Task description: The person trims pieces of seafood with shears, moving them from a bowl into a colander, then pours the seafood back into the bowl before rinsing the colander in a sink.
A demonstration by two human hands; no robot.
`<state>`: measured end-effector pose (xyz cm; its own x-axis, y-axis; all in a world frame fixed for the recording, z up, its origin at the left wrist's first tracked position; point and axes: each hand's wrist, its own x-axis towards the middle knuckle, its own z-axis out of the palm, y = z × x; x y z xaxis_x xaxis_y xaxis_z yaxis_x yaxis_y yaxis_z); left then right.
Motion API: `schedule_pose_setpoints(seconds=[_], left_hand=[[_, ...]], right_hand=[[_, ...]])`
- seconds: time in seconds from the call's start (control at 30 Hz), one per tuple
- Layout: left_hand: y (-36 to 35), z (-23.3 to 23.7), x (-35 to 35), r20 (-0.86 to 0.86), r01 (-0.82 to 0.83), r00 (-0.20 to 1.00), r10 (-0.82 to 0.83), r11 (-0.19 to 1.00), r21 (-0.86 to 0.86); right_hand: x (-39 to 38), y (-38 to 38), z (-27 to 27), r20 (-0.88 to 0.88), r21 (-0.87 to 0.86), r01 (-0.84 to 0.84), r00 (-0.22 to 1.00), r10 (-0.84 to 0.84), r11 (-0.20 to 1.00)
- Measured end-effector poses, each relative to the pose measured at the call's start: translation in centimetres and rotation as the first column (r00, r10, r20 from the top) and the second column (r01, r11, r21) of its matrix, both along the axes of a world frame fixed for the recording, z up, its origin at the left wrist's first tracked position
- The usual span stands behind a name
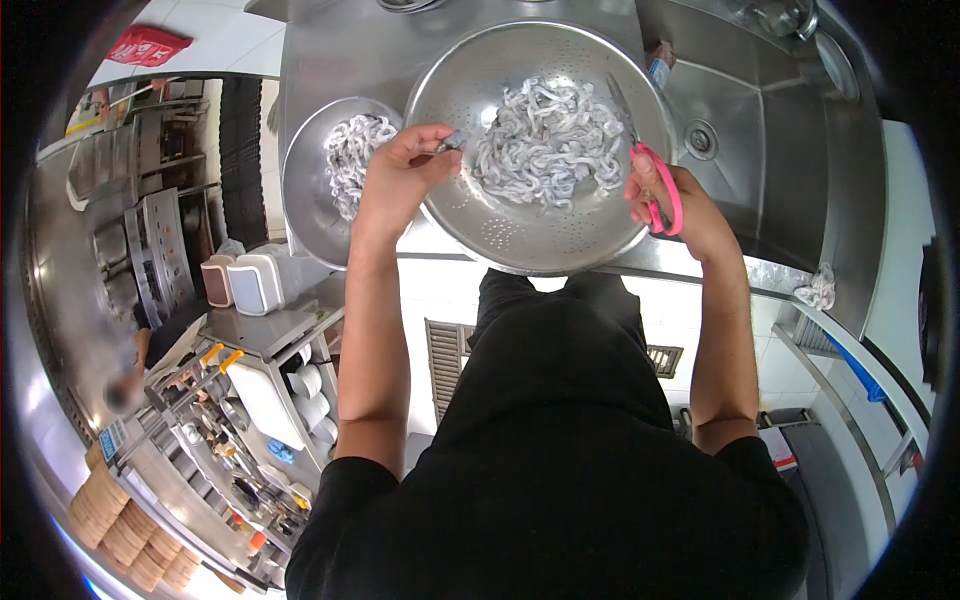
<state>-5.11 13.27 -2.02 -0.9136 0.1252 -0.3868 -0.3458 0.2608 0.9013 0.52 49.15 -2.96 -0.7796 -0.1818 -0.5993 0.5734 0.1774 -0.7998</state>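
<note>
Two closed grips, our right hand (692, 215) on scissors (638, 148) pointing at the tabletop's (340, 50) far edge, left hand (395, 182) pinching a strip (452, 142).

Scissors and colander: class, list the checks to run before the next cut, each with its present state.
1. Right hand has a grip on the pink-handled scissors: ok.
2. Left hand pinches one strip above the colander: ok.
3. Left fingers stand apart from the blades: ok.
4. Blades open or shut: cannot tell.
5. Small bowl sits beside the colander, strips inside: ok.
</note>
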Motion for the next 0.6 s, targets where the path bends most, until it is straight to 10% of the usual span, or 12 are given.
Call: schedule_pose_setpoints(seconds=[0.6], left_hand=[[-3.2, 3.6, 1.3, -0.098, -0.27, 0.961, 0.259, 0.955, -0.123]], right_hand=[[-0.1, -0.6, -0.2, -0.022, 0.046, -0.028, 0.999, 0.029, 0.999]])
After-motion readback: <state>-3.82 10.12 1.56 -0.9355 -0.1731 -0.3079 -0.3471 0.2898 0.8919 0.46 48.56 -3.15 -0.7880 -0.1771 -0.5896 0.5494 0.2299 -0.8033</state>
